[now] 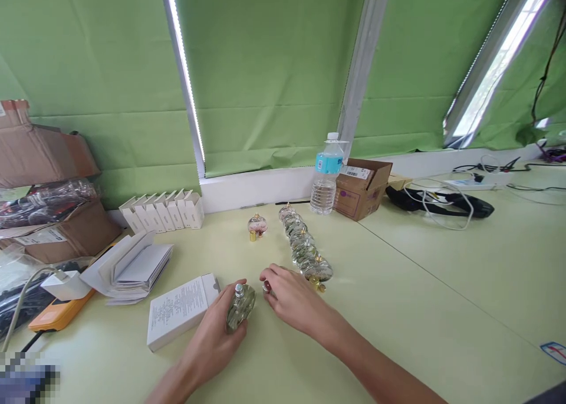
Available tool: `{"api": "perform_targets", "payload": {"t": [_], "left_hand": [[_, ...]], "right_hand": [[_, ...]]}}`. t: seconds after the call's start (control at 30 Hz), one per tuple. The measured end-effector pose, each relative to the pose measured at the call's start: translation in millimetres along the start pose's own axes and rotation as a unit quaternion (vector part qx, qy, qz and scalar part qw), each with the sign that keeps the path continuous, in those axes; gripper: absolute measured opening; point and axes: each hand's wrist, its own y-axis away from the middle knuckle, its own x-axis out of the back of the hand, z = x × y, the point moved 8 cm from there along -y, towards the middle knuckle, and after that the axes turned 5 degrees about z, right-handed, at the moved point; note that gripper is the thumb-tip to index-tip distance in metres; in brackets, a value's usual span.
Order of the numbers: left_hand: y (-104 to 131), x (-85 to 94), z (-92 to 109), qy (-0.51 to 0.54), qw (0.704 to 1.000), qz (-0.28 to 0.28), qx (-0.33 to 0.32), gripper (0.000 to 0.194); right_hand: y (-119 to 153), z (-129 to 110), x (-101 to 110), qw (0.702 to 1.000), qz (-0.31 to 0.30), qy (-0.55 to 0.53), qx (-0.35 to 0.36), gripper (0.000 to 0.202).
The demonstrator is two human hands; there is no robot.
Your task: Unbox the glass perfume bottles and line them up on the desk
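Observation:
My left hand (216, 333) is wrapped round a glass perfume bottle (241, 309), held tilted with its silver spray top bare. To the right, my right hand (289, 295) pinches a small silver and dark red cap (266, 286), apart from the bottle. Just beyond my right hand runs a row of similar perfume bottles (303, 245), with small gold pieces (316, 283) at its near end. A pinkish perfume bottle (257, 224) stands alone farther back, a gold cap (252, 236) in front of it. A white printed box (181, 309) lies beside my left hand.
Several slim white boxes (163, 211) stand at the back left, near folded white papers (132, 265) and brown cartons (57, 227). A water bottle (325, 180), a small brown carton (362, 189) and a black object with cables (442, 203) sit at the back right.

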Motion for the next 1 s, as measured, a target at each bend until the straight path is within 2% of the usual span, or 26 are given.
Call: {"api": "perform_targets", "payload": {"t": [0.13, 0.27, 0.37, 0.47, 0.67, 0.83, 1.0], "left_hand": [[-1, 2.7, 6, 0.029, 0.999, -0.006, 0.019, 0.040], [-3, 3.4, 11, 0.052, 0.999, -0.011, 0.014, 0.022], [-4, 2.8, 11, 0.065, 0.998, -0.008, 0.011, 0.018], [-5, 0.6, 10, 0.076, 0.997, -0.007, 0.009, 0.014], [-5, -2.4, 12, 0.100, 0.995, -0.002, -0.007, 0.019], [-4, -6.1, 14, 0.096, 0.995, -0.022, -0.001, 0.012], [-4, -4.7, 15, 0.063, 0.998, -0.025, 0.003, 0.011]], "right_hand": [[0, 3, -12, 1.000, -0.029, -0.001, 0.003, 0.023], [-3, 0, 5, 0.997, 0.015, -0.069, 0.013, 0.026], [-4, -9, 24, 0.989, 0.075, -0.129, 0.021, 0.025], [-2, -27, 32, 0.974, 0.100, -0.195, 0.055, 0.023], [1, -49, 27, 0.964, 0.125, -0.222, 0.077, 0.021], [0, -48, 22, 0.963, 0.145, -0.217, 0.073, 0.006], [-1, -46, 23, 0.961, 0.155, -0.210, 0.089, 0.004]]}}
